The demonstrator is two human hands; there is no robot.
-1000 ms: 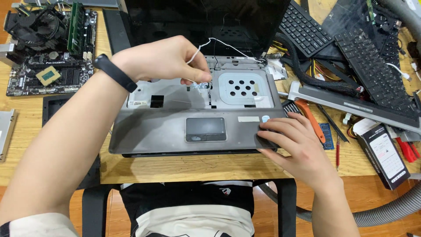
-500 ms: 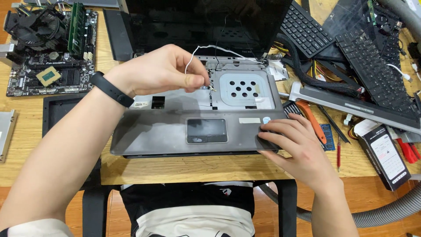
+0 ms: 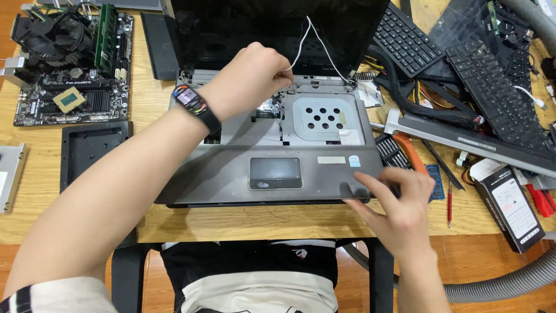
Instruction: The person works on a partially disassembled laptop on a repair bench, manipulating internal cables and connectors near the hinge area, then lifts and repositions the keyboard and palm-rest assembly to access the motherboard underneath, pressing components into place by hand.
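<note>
One grey laptop (image 3: pixel 272 156) lies open on the wooden table (image 3: pixel 243 223), its keyboard removed so the bare metal tray with round holes shows. The left hand (image 3: pixel 252 75) is raised above the upper middle of the base, its grip closed by pinching a thin white wire (image 3: pixel 301 40), which rises from the fingers toward the dark screen (image 3: pixel 278 29) and comes down again to the base at the right hinge. A black wristband with a small display (image 3: pixel 194 104) sits on that wrist. The right hand (image 3: pixel 399 206) rests its fingertips on the front right corner of the palm rest, fingers spread, grip open and holding nothing. Beyond the right hand lie two loose black keyboards (image 3: pixel 498 93), one orange-handled tool (image 3: pixel 408 150), one red screwdriver (image 3: pixel 449 200) and one black-and-white box (image 3: pixel 512 208). Left of the left hand sit one motherboard (image 3: pixel 69 87) carrying one cooler fan and one green memory stick (image 3: pixel 105 35), and below it one black plastic cover (image 3: pixel 92 150)
</note>
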